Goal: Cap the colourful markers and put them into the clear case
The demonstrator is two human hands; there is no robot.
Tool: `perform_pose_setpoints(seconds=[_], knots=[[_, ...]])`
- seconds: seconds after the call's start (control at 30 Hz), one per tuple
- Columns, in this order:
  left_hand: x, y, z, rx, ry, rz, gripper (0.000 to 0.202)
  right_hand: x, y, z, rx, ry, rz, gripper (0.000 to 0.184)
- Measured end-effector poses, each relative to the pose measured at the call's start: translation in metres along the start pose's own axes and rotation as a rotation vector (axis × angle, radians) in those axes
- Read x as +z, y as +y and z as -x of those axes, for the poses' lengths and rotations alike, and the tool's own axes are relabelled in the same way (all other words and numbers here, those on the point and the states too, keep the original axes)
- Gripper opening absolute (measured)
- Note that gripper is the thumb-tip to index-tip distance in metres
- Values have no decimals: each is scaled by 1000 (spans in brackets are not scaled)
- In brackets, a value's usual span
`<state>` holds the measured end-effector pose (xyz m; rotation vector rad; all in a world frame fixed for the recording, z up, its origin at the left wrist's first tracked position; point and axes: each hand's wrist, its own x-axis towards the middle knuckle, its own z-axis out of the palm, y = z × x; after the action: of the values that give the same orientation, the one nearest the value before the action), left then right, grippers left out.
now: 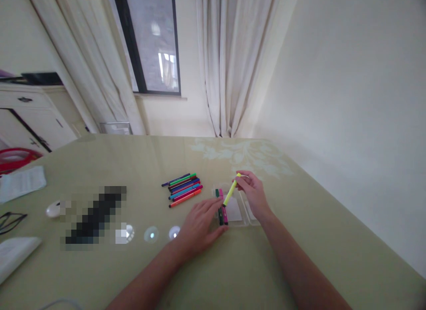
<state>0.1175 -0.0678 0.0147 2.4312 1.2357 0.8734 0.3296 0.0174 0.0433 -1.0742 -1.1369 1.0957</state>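
A yellow marker [230,192] is pinched near its upper end by my right hand [253,192], tilted over a clear plastic case [244,221]. Inside the case, at its left side, lie a dark green marker [220,217] and a magenta marker [225,219] side by side. My left hand [203,221] rests at the case's left edge with its fingers stretched across these two markers, hiding their middles. To the left of the case, a loose row of several colored markers [184,190] lies on the table.
The glossy table [133,159] also bears a white mouse [53,209], a blurred-out dark object [96,216], glasses [12,221] and papers [21,183] at the left. A white wall [366,123] runs along the right side; curtains [229,57] hang behind.
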Motion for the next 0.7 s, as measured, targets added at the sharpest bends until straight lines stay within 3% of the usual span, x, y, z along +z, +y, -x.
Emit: perform_pose_setpoints(seconds=[0.13, 0.33, 0.53, 0.7], knots=[[1, -3, 1, 27, -112, -69, 52, -12, 9, -8, 43, -53, 163, 38], [-5, -2, 2, 32, -104, -89, 60, 0, 22, 1, -28, -278, 390, 30], [-8, 5, 0, 71, -127, -178, 54, 8, 23, 10, -264, -299, 838, 9], [-6, 11, -1, 61, -135, -207, 52, 9, 24, 10, -316, -300, 985, 16]])
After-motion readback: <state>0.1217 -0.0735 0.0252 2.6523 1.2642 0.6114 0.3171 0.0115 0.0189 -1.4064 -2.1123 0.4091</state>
